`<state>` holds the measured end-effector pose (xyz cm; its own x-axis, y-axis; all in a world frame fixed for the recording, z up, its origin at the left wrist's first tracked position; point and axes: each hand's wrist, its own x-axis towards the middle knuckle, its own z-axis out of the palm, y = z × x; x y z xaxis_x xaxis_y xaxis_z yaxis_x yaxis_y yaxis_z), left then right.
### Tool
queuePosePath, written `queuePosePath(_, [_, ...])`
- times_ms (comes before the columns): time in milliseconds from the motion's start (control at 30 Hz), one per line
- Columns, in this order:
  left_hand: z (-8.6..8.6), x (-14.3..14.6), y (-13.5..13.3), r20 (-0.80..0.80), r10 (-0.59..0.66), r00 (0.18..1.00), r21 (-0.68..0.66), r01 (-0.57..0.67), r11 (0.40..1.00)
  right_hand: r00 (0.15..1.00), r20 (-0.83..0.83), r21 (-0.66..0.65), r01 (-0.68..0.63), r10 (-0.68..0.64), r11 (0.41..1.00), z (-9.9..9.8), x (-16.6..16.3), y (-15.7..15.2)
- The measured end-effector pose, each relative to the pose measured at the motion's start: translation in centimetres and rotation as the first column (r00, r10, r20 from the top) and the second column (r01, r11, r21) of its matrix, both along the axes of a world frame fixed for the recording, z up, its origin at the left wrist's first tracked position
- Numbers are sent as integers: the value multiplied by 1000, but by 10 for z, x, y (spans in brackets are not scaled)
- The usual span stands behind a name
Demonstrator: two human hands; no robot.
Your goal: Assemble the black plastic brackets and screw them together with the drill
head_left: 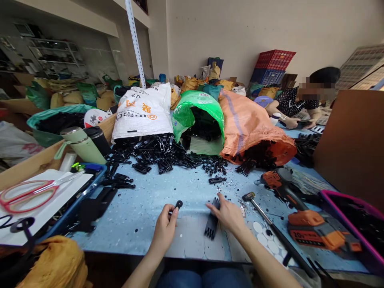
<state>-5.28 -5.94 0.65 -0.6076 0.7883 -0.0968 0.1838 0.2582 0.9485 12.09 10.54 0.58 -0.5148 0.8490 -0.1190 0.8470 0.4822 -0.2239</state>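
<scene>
My left hand (167,225) is closed in a pinch on a small black plastic part (179,204) whose round, holed end sticks out past the fingertips; the rest is hidden in the fingers. My right hand (231,214) has its thumb and forefinger spread over the upper end of a black slotted plastic piece (211,225) on the table. Whether the fingers press on it I cannot tell. Beyond the hands lies a single black link part (217,180). Behind it, a heap of similar black parts (162,156) spills along the sacks.
A white sack (144,112), a green bag (198,100) and an orange sack (246,124) stand at the back. To the right lie a hammer (267,218), an orange cordless drill (309,224) and a pink-rimmed bin (354,224). Red scissors (33,192) are left. Another person (297,100) sits far right.
</scene>
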Motion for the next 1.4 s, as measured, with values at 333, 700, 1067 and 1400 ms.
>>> queuePosePath(333, [11, 43, 11, 140, -63, 988, 124, 46, 991, 593, -730, -642, -427, -339, 637, -3, -15, -38])
queuePosePath(700, [20, 52, 20, -288, -57, 956, 220, 124, 968, 581, -814, -425, -606, 8, 673, 18, 9, -32])
queuePosePath(1067, [26, 65, 29, -293, 197, 936, 475, -36, 879, 468, -883, -197, -440, 36, 876, 23, -10, -72])
queuePosePath(1400, [12, 45, 43, -245, 161, 956, 441, -37, 897, 524, -849, -194, -435, 72, 879, 13, -24, -58])
